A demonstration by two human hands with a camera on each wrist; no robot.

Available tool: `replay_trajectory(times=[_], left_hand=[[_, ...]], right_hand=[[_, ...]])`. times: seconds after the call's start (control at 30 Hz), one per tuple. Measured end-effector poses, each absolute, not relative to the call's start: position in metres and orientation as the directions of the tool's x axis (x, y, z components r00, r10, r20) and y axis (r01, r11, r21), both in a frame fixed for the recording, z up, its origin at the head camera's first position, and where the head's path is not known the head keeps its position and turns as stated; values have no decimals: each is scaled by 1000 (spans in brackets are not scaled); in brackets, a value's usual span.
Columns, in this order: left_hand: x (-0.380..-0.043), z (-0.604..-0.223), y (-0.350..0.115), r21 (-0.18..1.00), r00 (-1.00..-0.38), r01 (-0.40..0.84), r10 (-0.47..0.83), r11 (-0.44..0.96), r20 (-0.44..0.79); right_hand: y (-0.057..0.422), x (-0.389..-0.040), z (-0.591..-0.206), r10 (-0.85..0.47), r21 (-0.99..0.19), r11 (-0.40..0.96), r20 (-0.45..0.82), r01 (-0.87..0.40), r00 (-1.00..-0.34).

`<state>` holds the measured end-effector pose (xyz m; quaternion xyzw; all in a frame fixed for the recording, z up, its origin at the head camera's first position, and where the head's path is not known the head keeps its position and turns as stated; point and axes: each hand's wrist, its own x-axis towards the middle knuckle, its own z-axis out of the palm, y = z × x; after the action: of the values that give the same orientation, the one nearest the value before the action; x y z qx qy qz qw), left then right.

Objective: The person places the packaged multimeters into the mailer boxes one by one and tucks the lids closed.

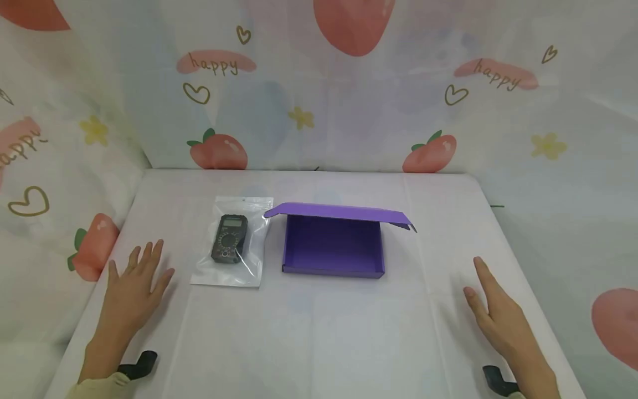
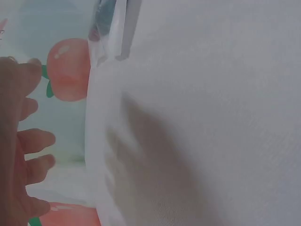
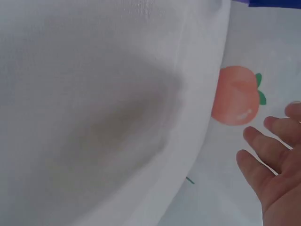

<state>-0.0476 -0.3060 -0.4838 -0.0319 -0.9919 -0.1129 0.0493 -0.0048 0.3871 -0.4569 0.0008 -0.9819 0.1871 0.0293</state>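
A black multimeter (image 1: 229, 239) lies inside a clear zip bag (image 1: 253, 260) on the left half of the table. Beside the bag stands a purple cardboard box (image 1: 333, 244), its lid (image 1: 339, 212) raised and the visible inside bare. My left hand (image 1: 132, 293) hovers with spread fingers to the left of the bag, touching nothing. Over the table's right side is my right hand (image 1: 503, 316), fingers extended, holding nothing. The left wrist view catches only the bag's edge (image 2: 113, 42); the right wrist view shows a corner of the box (image 3: 275, 4).
A white cloth covers the table (image 1: 309, 332). Behind it and along both sides hangs a curtain (image 1: 349, 111) printed with peaches, hearts and flowers. Dark straps (image 1: 139, 366) are at both wrists.
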Motion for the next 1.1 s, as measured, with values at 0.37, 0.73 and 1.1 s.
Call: replay_trajectory(times=[0.37, 0.73, 1.1], left_hand=[[-39, -482, -286, 428, -968, -38, -140, 903, 209], [-42, -490, -264, 650, -944, -185, -317, 737, 92], [-53, -494, -247, 670, -925, -273, -379, 690, 14]], right_hand=[[371, 2, -464, 113, -593, 801, 284, -82, -952], [342, 2, -469, 138, -712, 689, 312, -136, -940], [309, 5, -484, 62, -784, 579, 316, -223, -947]])
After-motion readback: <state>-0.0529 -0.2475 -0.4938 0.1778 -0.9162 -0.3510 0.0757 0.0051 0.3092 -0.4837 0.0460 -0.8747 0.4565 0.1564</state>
